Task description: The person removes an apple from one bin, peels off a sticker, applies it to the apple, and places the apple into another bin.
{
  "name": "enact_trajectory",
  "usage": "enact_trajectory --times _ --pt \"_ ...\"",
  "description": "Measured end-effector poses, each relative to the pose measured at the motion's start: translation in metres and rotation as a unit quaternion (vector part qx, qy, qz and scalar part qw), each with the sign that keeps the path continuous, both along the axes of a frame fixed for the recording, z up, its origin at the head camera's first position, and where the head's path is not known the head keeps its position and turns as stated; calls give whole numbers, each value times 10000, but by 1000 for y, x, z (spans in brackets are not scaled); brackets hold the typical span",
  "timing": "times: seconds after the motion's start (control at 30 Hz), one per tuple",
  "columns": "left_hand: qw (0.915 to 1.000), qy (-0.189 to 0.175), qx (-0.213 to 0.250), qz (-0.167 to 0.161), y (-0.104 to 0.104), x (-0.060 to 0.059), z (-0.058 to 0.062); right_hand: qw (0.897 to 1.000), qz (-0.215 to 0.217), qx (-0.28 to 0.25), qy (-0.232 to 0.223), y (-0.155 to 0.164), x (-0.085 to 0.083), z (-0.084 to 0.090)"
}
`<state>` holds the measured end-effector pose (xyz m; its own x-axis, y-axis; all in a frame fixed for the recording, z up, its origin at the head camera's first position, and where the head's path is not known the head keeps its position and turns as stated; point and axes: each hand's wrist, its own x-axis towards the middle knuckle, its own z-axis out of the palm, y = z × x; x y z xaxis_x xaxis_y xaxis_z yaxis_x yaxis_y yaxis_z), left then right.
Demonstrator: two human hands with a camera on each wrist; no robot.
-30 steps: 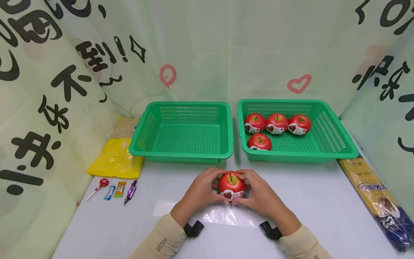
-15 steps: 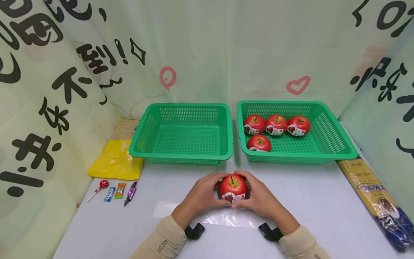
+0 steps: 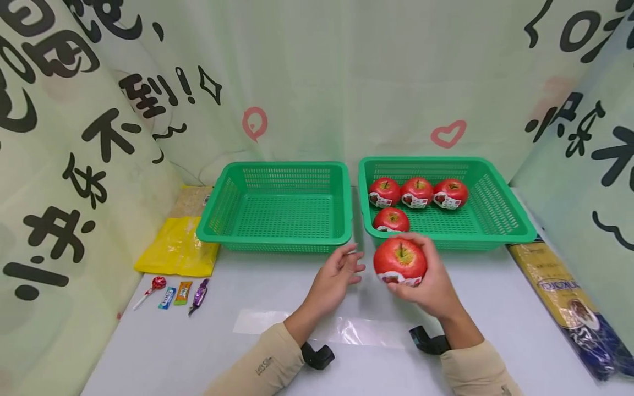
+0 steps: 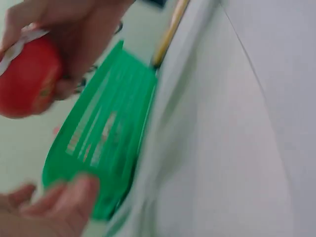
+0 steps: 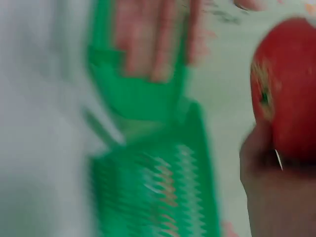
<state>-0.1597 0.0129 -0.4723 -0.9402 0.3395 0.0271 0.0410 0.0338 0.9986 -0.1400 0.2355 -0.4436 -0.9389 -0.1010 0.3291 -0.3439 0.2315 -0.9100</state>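
Note:
A red apple (image 3: 399, 260) with a white printed band is gripped by my right hand (image 3: 432, 278), raised above the table just in front of the right green basket (image 3: 475, 242). The same apple (image 4: 30, 79) shows at the upper left of the left wrist view, and at the right edge of the right wrist view. To its left, my left hand (image 3: 331, 279) holds nothing, its fingers loosely bent and apart from the apple. Several banded apples (image 3: 417, 192) sit at the left side of the right basket, three in a row at the back and one in front.
Left of that basket stands another green basket (image 3: 277, 245). A yellow bag (image 3: 178, 246), a lollipop (image 3: 158, 282) and small wrapped candies (image 3: 182, 292) lie at the left. A gold and blue packet (image 3: 569, 302) is at the right; a clear plastic strip (image 3: 317, 328) lies in front.
Both hands held the apple before. My left hand has let go and drawn away from it; my right hand has lifted the apple and carried it right, toward the right basket.

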Motion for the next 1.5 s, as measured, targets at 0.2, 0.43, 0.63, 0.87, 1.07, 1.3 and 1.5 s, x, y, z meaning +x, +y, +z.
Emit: enact_trajectory --times 0.2,0.43,0.63,0.87,1.07,1.3,1.5 --pt "9954 -399 -742 446 48 -26 13 9892 -1457 169 -25 44 -42 43" --pt "9901 -332 -624 1212 83 -42 7 9768 -1204 1426 -1051 75 -100 37" --pt "9864 -324 -810 1390 87 -45 1 9569 -736 2202 -1746 82 -126 34" --pt "9864 -207 -774 1436 87 -46 -4 9312 -432 2501 -2615 85 -140 24" --pt "9869 -180 -857 1358 88 -45 -2 9161 -547 2804 -2812 85 -142 22" --pt "9870 -141 -877 1342 85 -45 1 9079 -293 2853 -3057 81 -144 27" --pt "9863 -208 -1010 1288 83 -44 0 8994 -330 3124 -3041 80 -145 24"
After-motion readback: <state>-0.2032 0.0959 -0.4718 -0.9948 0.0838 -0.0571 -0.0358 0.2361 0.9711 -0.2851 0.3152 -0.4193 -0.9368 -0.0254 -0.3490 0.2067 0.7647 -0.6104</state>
